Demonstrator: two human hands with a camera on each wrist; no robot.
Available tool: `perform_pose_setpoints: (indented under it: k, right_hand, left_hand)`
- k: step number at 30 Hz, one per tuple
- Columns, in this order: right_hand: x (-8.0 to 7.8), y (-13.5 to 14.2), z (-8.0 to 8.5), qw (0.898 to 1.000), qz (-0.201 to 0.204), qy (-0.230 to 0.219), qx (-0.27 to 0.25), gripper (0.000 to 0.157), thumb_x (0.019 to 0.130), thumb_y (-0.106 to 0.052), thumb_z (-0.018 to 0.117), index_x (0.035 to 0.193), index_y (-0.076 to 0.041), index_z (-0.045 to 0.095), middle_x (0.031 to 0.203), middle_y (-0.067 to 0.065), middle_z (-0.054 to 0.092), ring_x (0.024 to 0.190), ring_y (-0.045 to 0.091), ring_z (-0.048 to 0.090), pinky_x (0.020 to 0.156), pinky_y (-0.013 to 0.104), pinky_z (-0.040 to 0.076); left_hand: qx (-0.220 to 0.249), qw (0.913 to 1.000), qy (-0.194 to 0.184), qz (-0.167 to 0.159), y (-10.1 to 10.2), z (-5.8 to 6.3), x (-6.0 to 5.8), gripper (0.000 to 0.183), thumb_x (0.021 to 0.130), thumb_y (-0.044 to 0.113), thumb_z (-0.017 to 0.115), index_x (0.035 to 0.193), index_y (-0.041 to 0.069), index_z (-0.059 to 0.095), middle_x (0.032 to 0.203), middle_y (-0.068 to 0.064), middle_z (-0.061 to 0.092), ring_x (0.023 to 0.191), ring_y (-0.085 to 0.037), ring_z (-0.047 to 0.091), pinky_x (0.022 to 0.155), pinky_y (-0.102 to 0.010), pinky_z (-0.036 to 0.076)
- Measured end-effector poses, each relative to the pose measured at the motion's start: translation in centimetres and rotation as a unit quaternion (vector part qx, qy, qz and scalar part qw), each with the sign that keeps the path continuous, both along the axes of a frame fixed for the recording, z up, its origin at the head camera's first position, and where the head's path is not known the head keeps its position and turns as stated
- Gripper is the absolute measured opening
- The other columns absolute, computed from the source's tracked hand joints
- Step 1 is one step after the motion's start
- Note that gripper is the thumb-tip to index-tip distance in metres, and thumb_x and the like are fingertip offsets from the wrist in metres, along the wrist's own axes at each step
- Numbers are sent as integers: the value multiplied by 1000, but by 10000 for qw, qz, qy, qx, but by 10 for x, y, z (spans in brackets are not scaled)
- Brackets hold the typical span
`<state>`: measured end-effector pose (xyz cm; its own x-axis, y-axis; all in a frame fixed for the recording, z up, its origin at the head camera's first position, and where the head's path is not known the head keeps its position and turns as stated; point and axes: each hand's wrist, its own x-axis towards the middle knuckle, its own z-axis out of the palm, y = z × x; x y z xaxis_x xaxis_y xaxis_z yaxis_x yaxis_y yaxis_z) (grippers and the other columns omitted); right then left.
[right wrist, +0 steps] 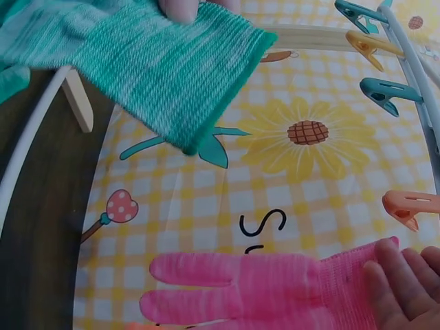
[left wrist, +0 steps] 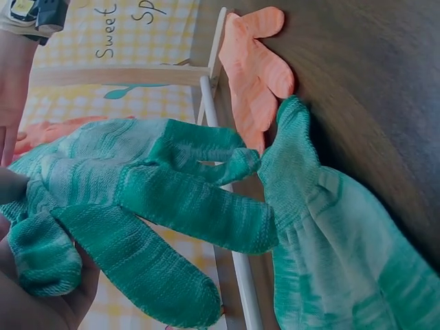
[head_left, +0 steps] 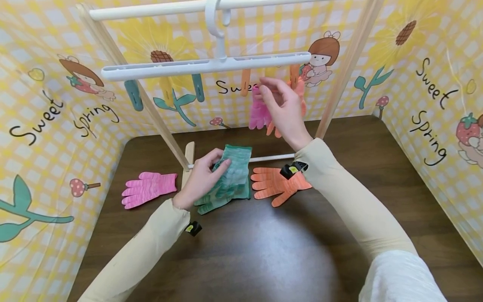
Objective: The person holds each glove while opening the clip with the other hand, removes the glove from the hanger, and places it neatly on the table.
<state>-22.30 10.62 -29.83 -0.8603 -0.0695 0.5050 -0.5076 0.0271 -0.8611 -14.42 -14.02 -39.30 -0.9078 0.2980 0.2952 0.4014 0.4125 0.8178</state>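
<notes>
My left hand [head_left: 205, 174] pinches a green knitted glove [head_left: 237, 165] near its cuff, thumb in front, lifted over the table. Another green glove [left wrist: 344, 247] lies beneath it. Up by the hanger, my right hand [head_left: 284, 109] has loosely bent fingers, thumb and forefinger apart, in front of the cuff of a hanging pink glove [head_left: 259, 113]. What holds that cuff is hidden behind the hand. An orange glove [head_left: 302, 98] hangs just behind, under an orange clip [head_left: 294, 75]. On the table lie a pink glove [head_left: 149, 190] at left and an orange glove [head_left: 275, 184] at right.
A white hanger bar [head_left: 162, 69] hangs from the wooden rack's top rod [head_left: 151, 11]. Teal clips [head_left: 133, 95], a yellow clip [head_left: 167, 91] and another orange clip [head_left: 245, 82] dangle from it. A white lower rod [head_left: 271, 158] crosses behind the gloves. Patterned cloth walls [head_left: 49, 159] surround the brown table [head_left: 241, 260].
</notes>
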Motion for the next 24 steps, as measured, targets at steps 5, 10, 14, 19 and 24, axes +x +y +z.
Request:
perform_pose_setpoints:
  k: [5,10,14,19,24]
  right_hand:
    - [4,8,-4,10000,-39,-4,-1,31,107,-15,59,131,3,65,123,16,71,103,27,73,97,38,56]
    - [9,19,-13,9994,-22,-155,292,31,108,-19,57,130,1,66,122,18,69,104,28,71,100,39,54]
    - [14,28,-25,9979,-5,-202,612,34,110,-21,54,131,3,66,121,22,68,100,31,70,89,33,55]
    - [24,41,-43,9937,11,-507,1003,37,111,-25,52,130,3,66,118,22,68,90,20,67,80,28,52]
    - [32,53,-60,9881,-15,-808,1307,38,111,-26,52,129,4,66,113,22,70,90,17,68,86,31,57]
  left_hand:
    - [-324,9993,180,53,-3,-2,4,12,104,17,66,112,8,68,75,0,60,71,-17,50,68,-29,40]
    - [-674,9971,343,79,-6,-1,10,13,103,16,67,114,8,68,75,0,61,62,-16,45,61,-31,38]
    - [-1117,9910,733,14,-9,1,16,16,102,14,68,116,6,69,86,-3,71,66,-15,52,66,-34,47]
    - [-1966,9685,1524,-37,-12,0,28,15,100,13,70,114,7,69,73,3,62,57,-10,49,55,-30,45]
    - [-2753,9352,2224,-133,-15,-3,45,17,97,11,73,113,7,68,79,0,71,63,-16,64,55,-35,52]
